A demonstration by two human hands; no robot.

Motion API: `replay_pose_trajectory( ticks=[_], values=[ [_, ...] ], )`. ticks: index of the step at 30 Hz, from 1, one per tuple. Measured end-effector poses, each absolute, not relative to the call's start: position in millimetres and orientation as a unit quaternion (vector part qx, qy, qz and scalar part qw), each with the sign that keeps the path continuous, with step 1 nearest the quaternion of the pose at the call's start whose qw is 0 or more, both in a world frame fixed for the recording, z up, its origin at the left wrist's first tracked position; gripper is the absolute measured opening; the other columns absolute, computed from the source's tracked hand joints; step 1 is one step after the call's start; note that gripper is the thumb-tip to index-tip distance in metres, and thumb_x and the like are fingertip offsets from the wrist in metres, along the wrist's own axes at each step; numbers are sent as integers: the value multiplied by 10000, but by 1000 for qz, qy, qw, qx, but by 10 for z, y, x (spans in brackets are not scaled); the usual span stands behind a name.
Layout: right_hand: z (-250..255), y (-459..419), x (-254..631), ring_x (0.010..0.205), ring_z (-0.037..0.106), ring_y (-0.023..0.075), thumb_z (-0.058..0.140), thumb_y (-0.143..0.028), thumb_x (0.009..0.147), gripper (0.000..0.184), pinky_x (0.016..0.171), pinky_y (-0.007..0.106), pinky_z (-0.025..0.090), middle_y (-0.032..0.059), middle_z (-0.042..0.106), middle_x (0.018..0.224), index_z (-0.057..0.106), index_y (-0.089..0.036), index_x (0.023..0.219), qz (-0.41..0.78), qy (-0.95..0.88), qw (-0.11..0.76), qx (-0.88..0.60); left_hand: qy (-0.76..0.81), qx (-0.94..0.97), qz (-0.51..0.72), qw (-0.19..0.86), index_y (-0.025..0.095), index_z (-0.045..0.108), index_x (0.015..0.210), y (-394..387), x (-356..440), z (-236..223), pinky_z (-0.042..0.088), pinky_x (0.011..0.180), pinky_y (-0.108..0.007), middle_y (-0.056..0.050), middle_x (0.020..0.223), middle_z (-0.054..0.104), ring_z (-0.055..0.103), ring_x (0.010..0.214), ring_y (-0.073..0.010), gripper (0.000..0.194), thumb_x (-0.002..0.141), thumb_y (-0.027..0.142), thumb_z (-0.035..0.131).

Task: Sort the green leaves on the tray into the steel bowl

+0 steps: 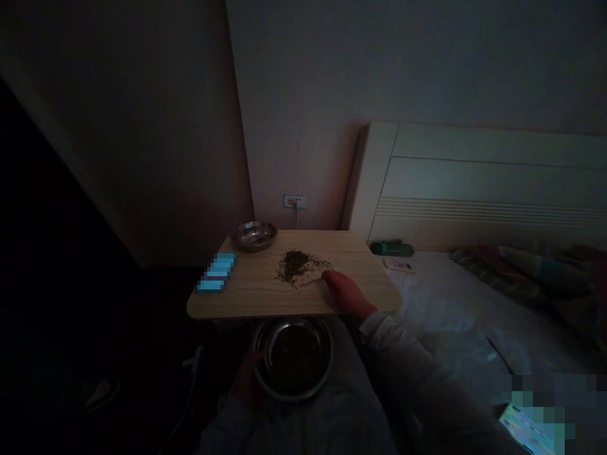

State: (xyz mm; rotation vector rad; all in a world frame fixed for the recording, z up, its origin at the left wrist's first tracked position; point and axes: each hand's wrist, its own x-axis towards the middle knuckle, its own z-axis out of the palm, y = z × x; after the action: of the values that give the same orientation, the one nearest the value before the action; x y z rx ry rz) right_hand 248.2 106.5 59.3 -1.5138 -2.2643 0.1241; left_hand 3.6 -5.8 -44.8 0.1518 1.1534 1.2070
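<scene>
A pile of small dark bits (296, 265) lies in the middle of a light wooden table (265, 297). My right hand (345, 292) rests on the table just right of the pile, fingers curled toward it; what is in them is too dim to see. Below the table's front edge, my left hand (246, 379) holds the left rim of a large steel bowl (293, 365) in my lap. The bowl has dark contents.
A small steel dish (253, 235) sits at the table's back left corner. A glowing blurred screen (217, 273) lies on the left side of the table. A bed (474, 309) with a white headboard (474, 183) and a green object (391, 248) is to the right. A wall socket (294, 201) is behind.
</scene>
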Motion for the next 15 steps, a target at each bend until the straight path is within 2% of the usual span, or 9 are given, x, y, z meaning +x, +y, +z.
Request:
replay_pose_trajectory(
  ticks=[7,10,15],
  values=[
    [614,1039,2401,926,612,195,389,-95,853,317,811,279,442,121,664,1041,576,-155,1102,48,-806,160,-568,519,62,538,661,202,655,598,-46,6,-516,444,952,-448,-79,678,709,622,1058,-330,40,624,172,650],
    [600,1050,2401,930,611,195,391,-89,847,324,808,277,441,120,662,1056,577,-158,1103,45,-804,161,-570,529,70,543,649,205,644,572,-50,24,-483,456,942,-440,-73,662,711,638,1029,-321,72,631,164,651],
    [561,1071,2397,898,609,185,396,-105,852,312,791,274,445,103,673,1013,584,-172,1091,35,-812,178,-555,508,53,512,690,204,673,653,-48,50,-427,490,901,-444,-83,706,731,660,992,-309,36,669,210,641]
  ],
)
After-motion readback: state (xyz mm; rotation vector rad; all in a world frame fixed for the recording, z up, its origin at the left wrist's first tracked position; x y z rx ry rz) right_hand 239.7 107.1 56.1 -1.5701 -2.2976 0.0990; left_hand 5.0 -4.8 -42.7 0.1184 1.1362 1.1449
